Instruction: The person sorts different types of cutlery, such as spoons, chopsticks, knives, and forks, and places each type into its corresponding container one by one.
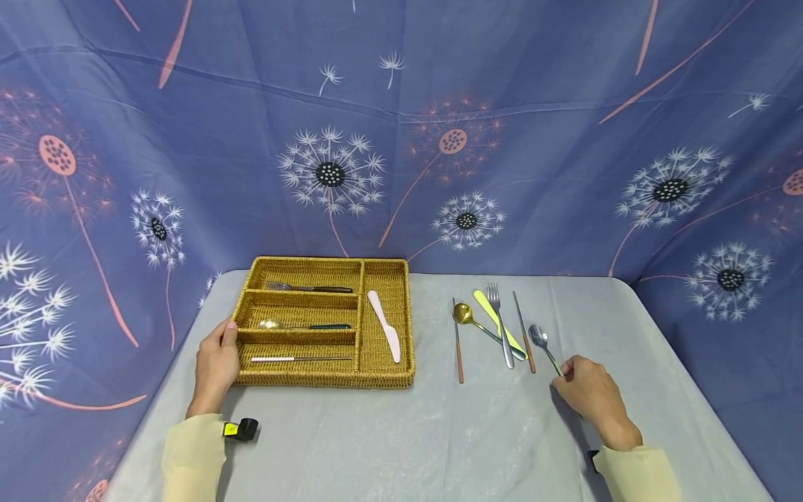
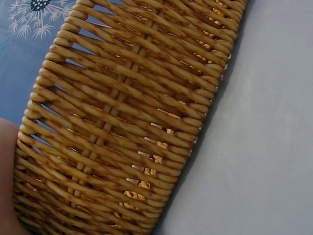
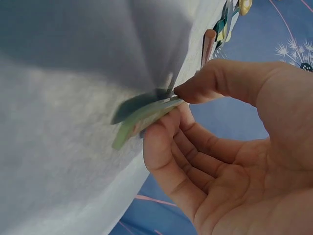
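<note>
My left hand [image 1: 216, 364] grips the left side of a woven cutlery tray [image 1: 383, 380], its thumb at the rim; in the left wrist view the woven wall [image 2: 122, 107] fills most of the picture. My right hand [image 1: 592, 392] pinches the handle end of a silver spoon [image 1: 538, 336] on the right of the table. The right wrist view shows the spoon's pale green handle [image 3: 142, 117] between thumb and fingers, close to the cloth. Inside the tray lie a dark-handled fork [image 1: 314, 288], a dark-handled spoon [image 1: 314, 326], a white-ended chopstick [image 1: 301, 359] and a pink knife [image 1: 385, 326].
Between tray and right hand lie a gold spoon [image 1: 463, 314], a yellow-green knife [image 1: 483, 301], a silver fork [image 1: 500, 328] and two brown-ended chopsticks, one left [image 1: 460, 355], one right [image 1: 528, 348]. A grey cloth covers the table [image 1: 376, 446]; a blue dandelion curtain [image 1: 401, 174] hangs behind.
</note>
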Demonstrator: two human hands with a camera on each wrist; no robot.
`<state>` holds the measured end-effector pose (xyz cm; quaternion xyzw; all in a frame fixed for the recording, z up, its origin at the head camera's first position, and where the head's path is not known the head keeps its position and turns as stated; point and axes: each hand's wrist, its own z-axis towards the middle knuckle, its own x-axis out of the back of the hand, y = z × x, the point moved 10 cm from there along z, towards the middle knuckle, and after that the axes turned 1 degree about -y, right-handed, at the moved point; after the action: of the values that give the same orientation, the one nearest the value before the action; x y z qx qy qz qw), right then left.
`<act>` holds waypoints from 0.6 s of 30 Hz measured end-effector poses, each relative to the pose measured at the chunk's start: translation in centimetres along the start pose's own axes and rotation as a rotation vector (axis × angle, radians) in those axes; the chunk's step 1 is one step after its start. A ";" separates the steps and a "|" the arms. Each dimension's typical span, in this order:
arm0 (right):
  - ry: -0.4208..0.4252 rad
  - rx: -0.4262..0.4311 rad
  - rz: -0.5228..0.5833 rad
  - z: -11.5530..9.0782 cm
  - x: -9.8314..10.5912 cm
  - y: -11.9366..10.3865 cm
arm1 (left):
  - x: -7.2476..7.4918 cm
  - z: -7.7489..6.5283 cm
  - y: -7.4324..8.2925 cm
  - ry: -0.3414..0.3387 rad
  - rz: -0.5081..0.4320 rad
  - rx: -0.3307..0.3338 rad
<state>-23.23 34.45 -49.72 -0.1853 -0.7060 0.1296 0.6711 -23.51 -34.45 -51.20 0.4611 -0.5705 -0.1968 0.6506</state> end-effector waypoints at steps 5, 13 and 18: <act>-0.027 -0.022 -0.018 -0.7 0.1 0.5 | -0.1 0.0 0.1 0.004 -0.001 -0.002; -0.049 -0.025 -0.029 -1.4 0.1 0.1 | -0.1 0.0 0.0 -0.002 -0.004 0.013; -0.076 -0.027 -0.016 -1.8 0.4 -0.9 | 0.0 0.0 0.0 0.007 -0.005 0.006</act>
<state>-21.54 33.67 -48.85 -0.1836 -0.7342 0.1216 0.6422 -23.48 -34.44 -51.16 0.4650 -0.5676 -0.1950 0.6508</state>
